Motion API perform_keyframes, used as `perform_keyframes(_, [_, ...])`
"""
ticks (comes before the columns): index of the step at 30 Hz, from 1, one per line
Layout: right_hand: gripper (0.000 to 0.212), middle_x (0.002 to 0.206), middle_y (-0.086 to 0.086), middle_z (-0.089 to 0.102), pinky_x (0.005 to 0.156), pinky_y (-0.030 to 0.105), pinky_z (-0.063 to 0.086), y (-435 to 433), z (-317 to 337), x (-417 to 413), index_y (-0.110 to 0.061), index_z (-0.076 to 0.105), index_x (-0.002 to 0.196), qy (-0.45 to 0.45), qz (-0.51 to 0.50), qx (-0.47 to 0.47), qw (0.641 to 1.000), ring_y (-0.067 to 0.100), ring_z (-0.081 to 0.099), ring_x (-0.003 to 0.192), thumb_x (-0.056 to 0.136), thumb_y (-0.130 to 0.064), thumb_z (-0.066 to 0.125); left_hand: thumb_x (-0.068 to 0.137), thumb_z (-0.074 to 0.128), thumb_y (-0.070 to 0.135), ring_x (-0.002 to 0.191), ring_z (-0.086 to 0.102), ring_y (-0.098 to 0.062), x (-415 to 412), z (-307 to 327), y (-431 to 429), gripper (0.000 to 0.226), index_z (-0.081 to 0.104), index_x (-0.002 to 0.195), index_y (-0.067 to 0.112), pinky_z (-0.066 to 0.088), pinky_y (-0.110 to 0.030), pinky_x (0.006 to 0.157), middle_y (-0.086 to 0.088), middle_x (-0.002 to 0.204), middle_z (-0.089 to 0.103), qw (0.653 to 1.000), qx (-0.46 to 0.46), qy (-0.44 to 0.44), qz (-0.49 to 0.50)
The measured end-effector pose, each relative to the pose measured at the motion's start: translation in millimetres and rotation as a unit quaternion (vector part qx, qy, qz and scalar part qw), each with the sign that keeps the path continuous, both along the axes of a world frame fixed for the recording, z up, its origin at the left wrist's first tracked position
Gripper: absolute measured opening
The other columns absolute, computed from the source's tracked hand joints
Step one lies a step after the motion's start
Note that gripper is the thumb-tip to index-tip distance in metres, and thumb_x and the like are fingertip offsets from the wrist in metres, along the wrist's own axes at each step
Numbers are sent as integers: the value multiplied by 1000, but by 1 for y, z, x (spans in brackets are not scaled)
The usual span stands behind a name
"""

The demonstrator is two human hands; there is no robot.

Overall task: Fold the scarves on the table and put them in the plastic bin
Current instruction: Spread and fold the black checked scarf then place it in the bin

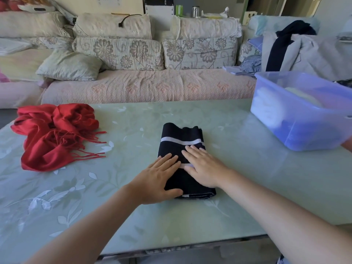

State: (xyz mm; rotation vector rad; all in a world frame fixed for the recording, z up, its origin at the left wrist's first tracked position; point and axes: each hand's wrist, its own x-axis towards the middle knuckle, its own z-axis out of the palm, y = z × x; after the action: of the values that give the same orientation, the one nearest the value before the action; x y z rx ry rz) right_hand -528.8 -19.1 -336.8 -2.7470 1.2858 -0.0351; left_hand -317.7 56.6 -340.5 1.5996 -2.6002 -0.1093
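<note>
Both hands lay flat on the folded black scarf (pixel 182 140) in the middle of the table (pixel 247 168), fingers straight and pressing, neither curled round the cloth: the left hand (pixel 156 178) on its near left edge, the right hand (pixel 202 165) on its middle. The scarf's long axis ran away from the person. The plastic bin (pixel 297 134) stood to the far right, nearer the right hand, so the lift would probably go that way. An unfolded red scarf (pixel 55 134) lay bunched well apart at the left.
</note>
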Motion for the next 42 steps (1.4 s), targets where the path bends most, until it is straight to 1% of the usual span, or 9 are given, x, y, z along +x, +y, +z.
perform_keyframes(4, [52, 161, 8, 29, 122, 36, 17, 15, 11, -18, -17, 40, 151, -20, 56, -62, 996, 25, 25, 149, 101, -31, 50, 80, 35, 81, 150, -7, -9, 14, 1, 8, 91, 11, 156, 37, -4, -25, 118, 10, 163, -3, 999, -27, -22, -25])
perform_keyframes(7, [35, 112, -2, 61, 85, 39, 53, 38, 22, -21, -24, 68, 118, -44, 146, -113, 982, 21, 57, 99, 84, -30, 66, 81, 45, 73, 141, 34, -17, 17, 3, 12, 78, 41, 147, 31, 33, -32, 113, 5, 153, 37, 992, -106, -28, -61])
perform_keyframes(11, [64, 117, -6, 55, 86, 31, 47, 63, 20, -31, -27, 62, 128, 1, 139, -75, 988, 14, 51, 106, 76, -65, 55, 82, 55, 58, 112, 55, -17, 16, 7, 16, 58, 62, 127, 22, 53, -29, 83, 7, 124, 59, 980, -164, -1, -115])
perform_keyframes(18, [58, 103, 1, 61, 58, 36, 54, 59, 2, -39, -18, 61, 126, 27, 121, -167, 978, 25, 62, 85, 69, -9, 66, 79, 62, 25, 104, 66, -20, 15, -3, 18, 46, 66, 122, 11, 59, -32, 75, -2, 118, 69, 976, -191, 29, -100])
perform_keyframes(23, [51, 110, 1, 60, 62, 38, 52, 62, -1, -35, -16, 59, 121, -2, 26, -134, 991, 28, 63, 91, 73, 3, 58, 86, 48, 20, 80, 64, -21, 3, 4, 23, 33, 62, 115, 13, 53, -32, 57, 3, 95, 68, 976, -190, 73, -72])
perform_keyframes(29, [34, 95, -6, 69, 68, 24, 39, 53, 26, -39, -21, 69, 107, -171, -45, -12, 984, 19, 60, 81, 76, -11, 61, 73, 66, 59, 110, 60, -17, 18, 14, 33, 79, 45, 139, 22, 51, -28, 91, 4, 126, 63, 990, -100, 63, -71])
perform_keyframes(35, [22, 67, -16, 64, 58, 15, 41, 48, 59, -59, -34, 66, 80, -284, -109, 87, 948, 5, 51, 57, 75, -13, 63, 70, 72, 11, 96, 62, -19, -6, 13, 33, 72, 45, 137, 19, 53, -31, 77, 4, 130, 56, 972, -173, 124, -101])
perform_keyframes(38, [25, 73, -13, 68, 63, 21, 47, 48, 55, -65, -33, 68, 91, -319, -117, 99, 935, 11, 53, 59, 78, -13, 60, 77, 69, 29, 74, 63, -18, -20, 16, 28, 48, 54, 122, 29, 50, -25, 56, 12, 111, 62, 962, -203, 170, -60])
perform_keyframes(42, [60, 106, -18, 67, 85, 28, 50, 54, 56, -73, -44, 49, 124, -230, -52, 128, 963, 10, 62, 90, 72, -46, 79, 84, 65, 45, 75, 63, -15, -25, 22, 21, 29, 56, 109, 33, 49, -28, 63, 10, 90, 69, 946, -140, 281, 82])
